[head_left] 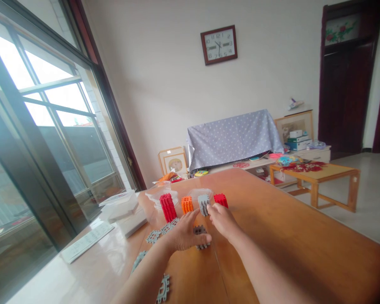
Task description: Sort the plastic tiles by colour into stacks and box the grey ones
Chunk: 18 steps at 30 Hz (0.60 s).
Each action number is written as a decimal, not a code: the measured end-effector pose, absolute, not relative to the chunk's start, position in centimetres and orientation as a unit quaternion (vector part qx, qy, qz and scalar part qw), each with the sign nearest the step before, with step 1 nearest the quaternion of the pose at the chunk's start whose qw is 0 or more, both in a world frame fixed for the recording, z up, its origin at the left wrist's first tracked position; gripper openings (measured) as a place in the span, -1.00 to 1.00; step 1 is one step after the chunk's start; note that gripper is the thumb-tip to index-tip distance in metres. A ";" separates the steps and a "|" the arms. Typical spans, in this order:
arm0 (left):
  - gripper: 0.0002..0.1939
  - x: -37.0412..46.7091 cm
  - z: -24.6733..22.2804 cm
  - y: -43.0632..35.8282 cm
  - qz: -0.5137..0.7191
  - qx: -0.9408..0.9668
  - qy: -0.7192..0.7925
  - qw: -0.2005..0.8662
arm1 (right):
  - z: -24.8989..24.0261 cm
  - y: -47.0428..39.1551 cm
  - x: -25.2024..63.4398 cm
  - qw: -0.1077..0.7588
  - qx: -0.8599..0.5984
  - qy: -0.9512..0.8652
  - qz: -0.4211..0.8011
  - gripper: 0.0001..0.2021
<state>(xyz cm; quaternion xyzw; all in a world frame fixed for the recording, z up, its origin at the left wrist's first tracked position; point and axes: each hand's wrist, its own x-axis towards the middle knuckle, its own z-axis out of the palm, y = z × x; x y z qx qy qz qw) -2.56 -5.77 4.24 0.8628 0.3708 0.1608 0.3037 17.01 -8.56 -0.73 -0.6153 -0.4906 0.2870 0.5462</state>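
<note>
One pale grey, bumpy plastic stack (204, 200) stands on the smooth brown wooden table (291, 245), by my right hand (222, 220); I can't tell if those fingers grip it. My left hand (185, 234) spreads open beside a dark grey, notched plastic stack (200, 230).

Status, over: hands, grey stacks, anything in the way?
Left hand open, thumb in front of dark grey toothed plastic stack. Right hand at light grey toothed plastic stack, grip unclear. Short red plastic stack partly hidden behind right hand.
</note>
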 end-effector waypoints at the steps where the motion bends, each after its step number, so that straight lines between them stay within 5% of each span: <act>1: -0.01 -2.6 4.2 -5.9 0.223 0.826 0.378 0.352 | -0.7 -8.6 16.6 0.562 -0.612 -0.475 0.291 -0.56; 3: -0.18 -2.4 3.7 -6.4 0.351 0.722 0.391 0.450 | -0.7 -8.7 15.7 0.589 -0.602 -0.443 0.308 -0.44; 6: -0.11 -1.6 2.3 -7.3 0.458 0.554 0.409 0.562 | -1.1 -8.7 14.1 0.617 -0.582 -0.402 0.344 -0.31; 18: 0.08 0.7 -1.7 -9.3 0.476 0.412 0.405 0.663 | -3.5 -8.7 11.4 0.626 -0.563 -0.341 0.418 -0.17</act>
